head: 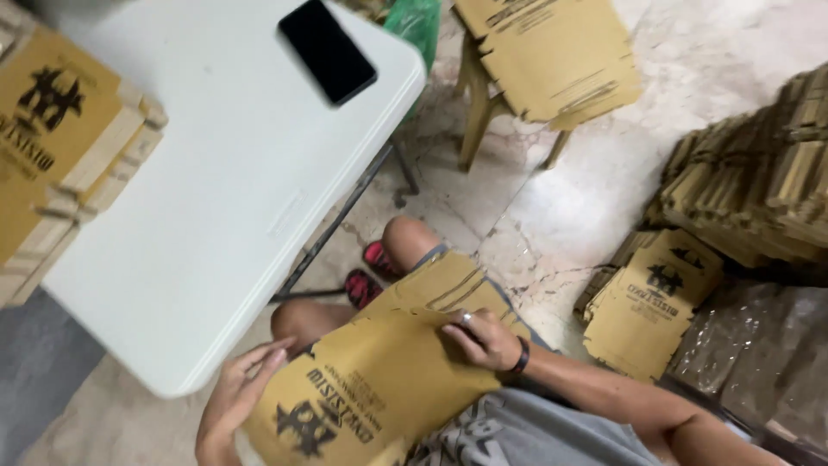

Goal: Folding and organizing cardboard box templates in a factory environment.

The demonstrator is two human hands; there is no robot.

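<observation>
- A seated person holds a flat brown cardboard box blank (379, 380) across the lap, steadying it for handling.
- The left hand (237, 393) grips its left edge, fingers curled around it.
- The right hand (483, 338) presses flat on top, fingers together.
- A white folding table (216, 198) carries a black phone (328, 50) and folded boxes (60, 147).
- More blanks lie stacked on a stool (548, 56) and the marble floor (561, 198).

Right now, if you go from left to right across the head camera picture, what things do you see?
Stack of folded brown boxes → white table → black phone → flat cardboard on a stool → printed flat cardboard on the floor → big pile of cardboard.
</observation>
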